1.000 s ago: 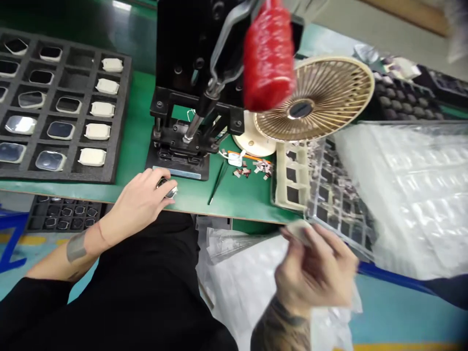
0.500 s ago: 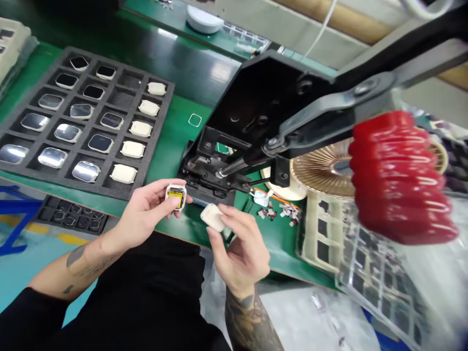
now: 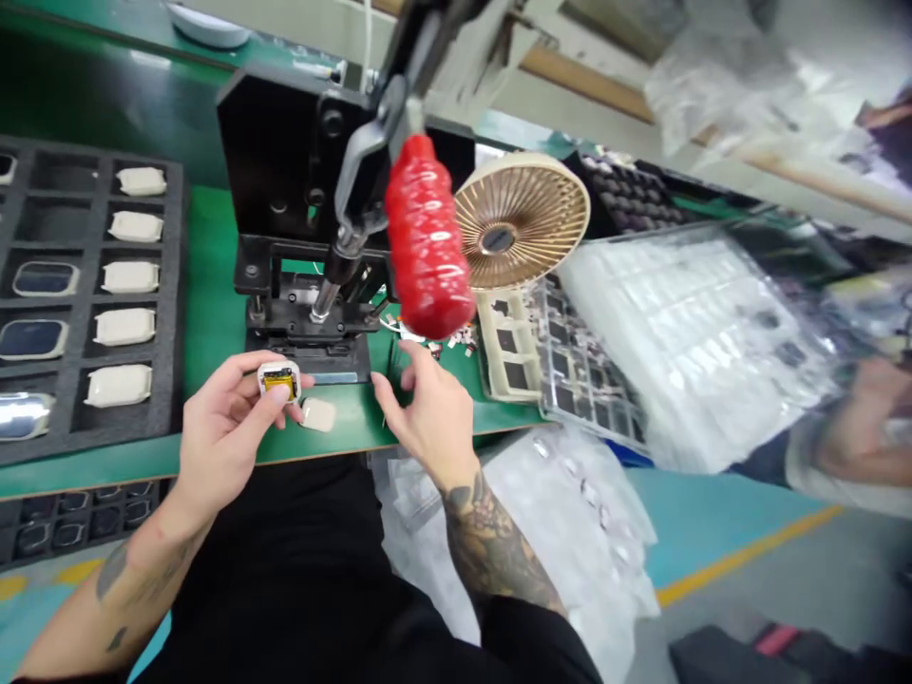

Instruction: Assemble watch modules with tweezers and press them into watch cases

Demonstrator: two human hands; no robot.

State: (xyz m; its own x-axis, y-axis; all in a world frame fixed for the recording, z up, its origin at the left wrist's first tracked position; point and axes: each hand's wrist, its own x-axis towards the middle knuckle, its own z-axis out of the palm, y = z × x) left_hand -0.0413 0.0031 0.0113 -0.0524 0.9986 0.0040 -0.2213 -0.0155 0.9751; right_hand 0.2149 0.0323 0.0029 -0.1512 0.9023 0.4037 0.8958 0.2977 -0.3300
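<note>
My left hand (image 3: 232,418) pinches a small white smartwatch case (image 3: 279,382), its open side up with yellow and black parts showing inside. The thumb lies over the yellow part. A flat cream-white cover (image 3: 318,414) rests on the green table just right of that case, touched by no hand. My right hand (image 3: 431,408) is over the table edge, right of the press base, thumb and fingers apart with nothing visible between them. Beyond both hands stands a black hand press (image 3: 313,328) with a red ribbed lever handle (image 3: 429,242).
At left, a dark foam tray (image 3: 175,313) holds watch cases and cream-white pieces. A gold fan (image 3: 523,223), a cream tray (image 3: 509,356) and a clear compartment box (image 3: 584,356) stand right. Small parts (image 3: 463,339) lie behind my right hand. Another person's arm (image 3: 865,423) shows far right.
My right hand has let go of the cream-white cover, which now lies on the table, and has moved toward the press's right side. The view has swung right. My left hand keeps the case.
</note>
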